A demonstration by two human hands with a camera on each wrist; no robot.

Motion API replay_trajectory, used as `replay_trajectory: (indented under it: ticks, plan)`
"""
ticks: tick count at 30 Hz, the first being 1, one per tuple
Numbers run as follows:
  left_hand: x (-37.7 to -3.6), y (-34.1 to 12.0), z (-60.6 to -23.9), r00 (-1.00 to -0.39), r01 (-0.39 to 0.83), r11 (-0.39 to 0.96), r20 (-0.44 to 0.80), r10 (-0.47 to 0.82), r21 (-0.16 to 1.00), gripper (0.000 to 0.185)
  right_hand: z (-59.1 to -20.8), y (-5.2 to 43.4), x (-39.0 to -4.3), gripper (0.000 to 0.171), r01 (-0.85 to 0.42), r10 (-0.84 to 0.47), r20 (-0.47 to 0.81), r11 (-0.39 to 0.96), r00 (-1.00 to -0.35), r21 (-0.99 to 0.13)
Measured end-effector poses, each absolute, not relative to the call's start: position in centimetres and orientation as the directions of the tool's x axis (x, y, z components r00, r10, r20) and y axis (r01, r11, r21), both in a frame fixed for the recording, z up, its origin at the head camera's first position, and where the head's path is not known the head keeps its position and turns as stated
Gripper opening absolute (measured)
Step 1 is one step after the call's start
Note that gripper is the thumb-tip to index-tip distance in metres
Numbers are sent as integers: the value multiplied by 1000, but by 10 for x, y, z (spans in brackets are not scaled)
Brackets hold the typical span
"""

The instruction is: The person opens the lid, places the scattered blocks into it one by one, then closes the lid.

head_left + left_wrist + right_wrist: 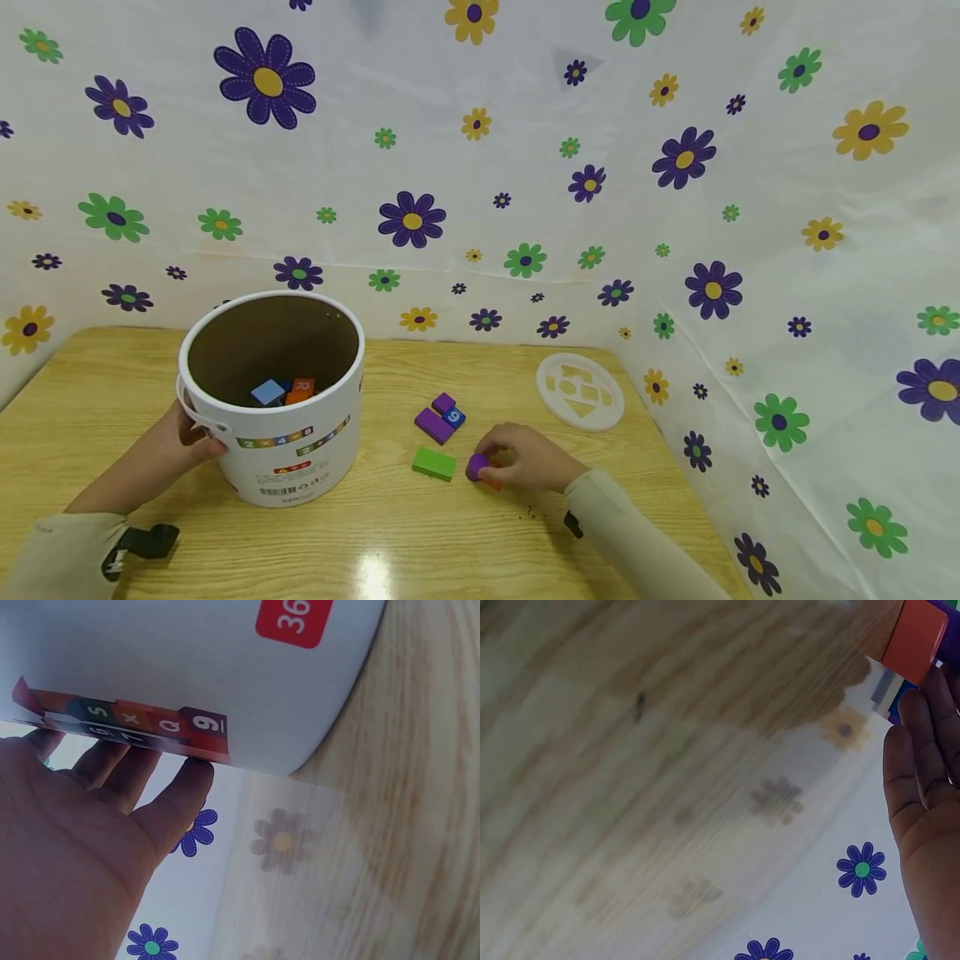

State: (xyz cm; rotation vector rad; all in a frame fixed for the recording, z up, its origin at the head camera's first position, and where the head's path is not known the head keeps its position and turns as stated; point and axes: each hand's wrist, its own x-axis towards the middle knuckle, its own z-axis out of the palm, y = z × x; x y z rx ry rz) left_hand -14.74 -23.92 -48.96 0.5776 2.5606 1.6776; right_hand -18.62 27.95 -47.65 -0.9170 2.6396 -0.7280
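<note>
In the head view, a white bucket [318,446] is stood upright at left of the frame, with a light blue block [267,393] and an orange lettered block [302,388] inside. Its side is touched by the spread, unclenched left hand [174,450], probably to keep it steady. In the lower centre, a purple rounded block [477,467] is pinched by the right hand [528,458], as seems suitable for such a small piece. A red-orange block [492,482] is partly hidden there; whether it also is gripped cannot be told. A flat green block [433,464] is laid just beside, on the counter [420,542].

In the left wrist view, fingertips are rested against the smooth, printed bucket wall, at upper left.

In the right wrist view, flat faces and straight edges are shown by the red-orange block, upper right, and the flowered cloth [817,911] is mirrored in glossy wood grain
</note>
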Motion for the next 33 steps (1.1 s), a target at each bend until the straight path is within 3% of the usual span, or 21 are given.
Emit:
replay_trajectory:
  ticks: [20, 33]
  plan:
    - [-148, -241, -491, -941, 271, 403, 152, 302, 874, 85, -478, 283, -190, 20, -443, -582, -53, 671, -812, -595]
    - [-149, -243, -491, -943, 268, 421, 145, 301, 867, 85, -476, 286, -198, 21, -457, -519, 85, 649, -850, -608]
